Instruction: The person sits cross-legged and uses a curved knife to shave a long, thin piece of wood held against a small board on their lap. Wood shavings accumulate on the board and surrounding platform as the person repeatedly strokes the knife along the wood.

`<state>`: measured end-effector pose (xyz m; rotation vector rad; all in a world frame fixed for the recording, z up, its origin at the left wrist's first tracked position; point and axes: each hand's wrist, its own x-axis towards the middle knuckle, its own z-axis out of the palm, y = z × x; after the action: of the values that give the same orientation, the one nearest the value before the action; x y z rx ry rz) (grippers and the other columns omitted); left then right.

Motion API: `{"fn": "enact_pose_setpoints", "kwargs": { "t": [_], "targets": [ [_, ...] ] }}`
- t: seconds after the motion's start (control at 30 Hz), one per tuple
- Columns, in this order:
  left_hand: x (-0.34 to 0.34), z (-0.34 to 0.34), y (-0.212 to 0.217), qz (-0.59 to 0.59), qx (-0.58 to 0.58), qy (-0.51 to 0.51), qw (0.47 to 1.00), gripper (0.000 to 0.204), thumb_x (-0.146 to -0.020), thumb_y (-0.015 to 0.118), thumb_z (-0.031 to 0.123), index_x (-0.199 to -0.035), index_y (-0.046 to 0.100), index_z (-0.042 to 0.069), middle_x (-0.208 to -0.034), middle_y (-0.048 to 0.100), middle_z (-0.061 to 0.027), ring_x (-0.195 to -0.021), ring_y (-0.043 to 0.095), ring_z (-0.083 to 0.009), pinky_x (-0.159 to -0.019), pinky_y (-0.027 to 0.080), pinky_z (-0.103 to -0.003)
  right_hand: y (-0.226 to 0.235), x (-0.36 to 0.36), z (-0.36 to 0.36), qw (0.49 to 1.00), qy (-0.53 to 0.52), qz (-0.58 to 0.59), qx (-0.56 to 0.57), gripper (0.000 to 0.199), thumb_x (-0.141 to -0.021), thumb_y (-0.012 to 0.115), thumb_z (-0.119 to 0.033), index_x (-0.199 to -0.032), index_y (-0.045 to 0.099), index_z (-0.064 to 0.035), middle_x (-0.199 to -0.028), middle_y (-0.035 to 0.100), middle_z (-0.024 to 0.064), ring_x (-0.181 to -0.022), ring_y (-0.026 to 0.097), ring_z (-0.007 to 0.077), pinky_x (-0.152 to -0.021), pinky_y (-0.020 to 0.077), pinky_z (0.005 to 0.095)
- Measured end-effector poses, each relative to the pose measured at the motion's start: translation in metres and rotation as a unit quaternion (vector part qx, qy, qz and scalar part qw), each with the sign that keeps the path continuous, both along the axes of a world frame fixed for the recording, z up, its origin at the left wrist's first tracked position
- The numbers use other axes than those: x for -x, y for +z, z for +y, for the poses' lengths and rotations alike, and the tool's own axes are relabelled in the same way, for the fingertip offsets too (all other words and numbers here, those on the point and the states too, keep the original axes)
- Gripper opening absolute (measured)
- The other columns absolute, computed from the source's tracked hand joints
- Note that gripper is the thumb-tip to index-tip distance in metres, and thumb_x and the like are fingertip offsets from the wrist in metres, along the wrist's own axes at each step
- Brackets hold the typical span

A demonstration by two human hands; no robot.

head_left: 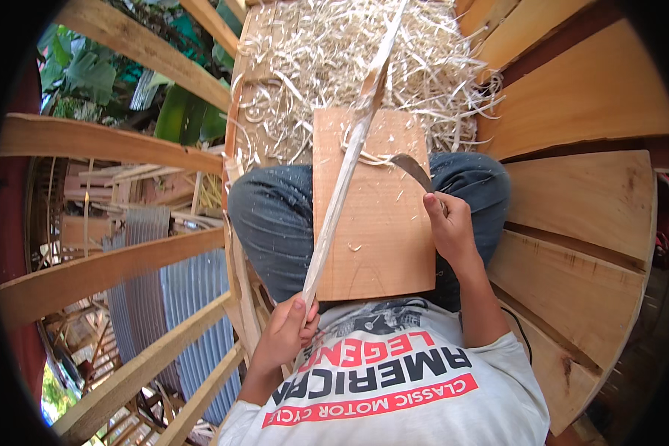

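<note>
A long, pale wooden stick (342, 178) slants from my lap up across the far edge of a flat board. My left hand (293, 327) is closed around its near end. Its far part shows a darker, bark-brown patch. In my right hand (452, 227) is a knife with a curved dark blade (411, 169); its handle is mostly hidden by my fingers. A thin curl of wood (375, 160) lies between the blade and the stick. Under both, the reddish-brown board (383, 238) rests across my legs, with a few small shavings on it.
A thick heap of pale shavings (379, 59) covers the wooden floor beyond my knees. Wide planks (572, 201) form a wall close on my right. Wooden rails (111, 260) stand on my left, with corrugated metal sheets (193, 312) and green leaves (89, 74) outside.
</note>
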<state>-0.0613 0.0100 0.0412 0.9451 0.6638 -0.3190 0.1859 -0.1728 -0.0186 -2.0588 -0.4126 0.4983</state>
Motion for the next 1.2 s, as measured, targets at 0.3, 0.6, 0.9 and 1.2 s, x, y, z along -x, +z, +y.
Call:
{"fn": "enact_pose_setpoints", "kwargs": {
  "t": [0.3,0.6,0.9,1.2],
  "targets": [
    [0.0,-0.01,0.011,-0.016,-0.254,0.035,0.966,0.031,-0.099,0.047,0.031,-0.082,0.046,0.005,-0.058,0.039,0.0034,-0.048,0.034,-0.0031,-0.044,0.027,-0.021,0.011,0.001,0.014,0.99,0.056,-0.067,-0.114,0.049,-0.085,0.066,-0.039,-0.063,0.052,0.0022,-0.046,0.036,0.009,-0.045,0.033,0.0108,-0.042,0.0314,0.0315],
    [-0.036,-0.014,0.049,-0.036,-0.303,0.089,0.948,0.024,-0.094,0.057,0.022,-0.084,0.051,0.001,-0.072,0.049,0.0,-0.069,0.043,-0.0045,-0.059,0.035,-0.022,0.032,0.011,0.028,0.976,0.178,-0.101,-0.076,0.055,-0.077,0.07,-0.05,-0.056,0.053,-0.0022,-0.046,0.046,0.0126,-0.041,0.051,0.0271,-0.043,0.0394,0.0351],
    [-0.04,-0.014,0.041,-0.026,-0.413,-0.026,0.91,0.019,-0.094,0.052,0.017,-0.093,0.045,-0.001,-0.066,0.054,-0.0159,-0.058,0.055,-0.0176,-0.055,0.041,-0.035,0.054,-0.015,0.044,0.944,0.163,-0.285,0.014,0.063,-0.068,0.068,-0.065,-0.053,0.048,-0.0078,-0.046,0.047,0.0081,-0.041,0.053,0.0255,-0.042,0.0422,0.0352],
    [-0.041,-0.017,0.035,-0.054,-0.365,-0.062,0.927,0.02,-0.096,0.048,0.019,-0.098,0.044,0.0,-0.06,0.05,-0.0125,-0.055,0.053,-0.0157,-0.052,0.04,-0.032,0.047,-0.098,0.06,0.94,0.0,-0.334,0.064,0.069,-0.075,0.061,-0.069,-0.052,0.046,-0.0056,-0.042,0.039,0.0072,-0.039,0.045,0.0225,-0.041,0.0378,0.0349]
  ]
}}
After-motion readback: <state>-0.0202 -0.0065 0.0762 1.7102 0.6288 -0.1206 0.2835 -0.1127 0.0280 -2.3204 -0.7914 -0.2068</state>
